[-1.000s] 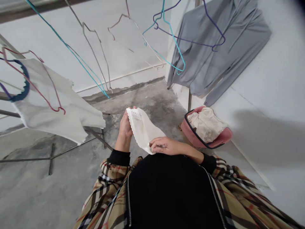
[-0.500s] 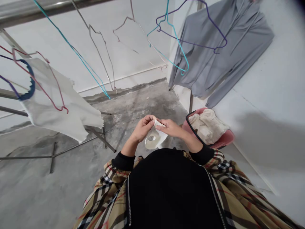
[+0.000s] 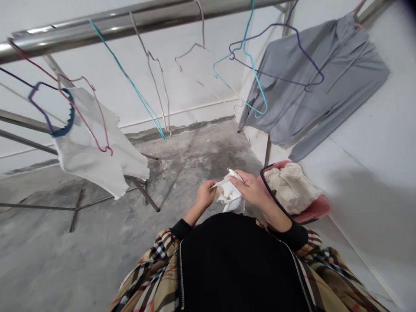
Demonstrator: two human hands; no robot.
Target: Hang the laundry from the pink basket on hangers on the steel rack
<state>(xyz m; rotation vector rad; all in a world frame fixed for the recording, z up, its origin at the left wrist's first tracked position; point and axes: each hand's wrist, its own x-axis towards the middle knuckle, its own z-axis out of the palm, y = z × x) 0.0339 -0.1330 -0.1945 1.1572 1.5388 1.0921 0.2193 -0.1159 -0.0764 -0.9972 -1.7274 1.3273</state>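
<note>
A small white cloth is stretched between my two hands, just in front of my black top; what kind of piece it is, I cannot make out. My left hand pinches its left edge with closed fingers. On the other side my right hand grips the bunched upper edge, thumb on top. Part of the cloth hangs down toward my body. To the right of my right hand stands a pink basket with a dark rim, holding crumpled cream-white fabric.
A metal rail crosses the top, carrying a turquoise hanger, a purple hanger and several others. A white garment with a blue collar hangs left, a grey hooded garment right. Rack legs stand on the concrete floor.
My hands have moved apart, spreading the cloth that was bunched between them. The view has shifted, so the rail and hangers sit lower and further right.
</note>
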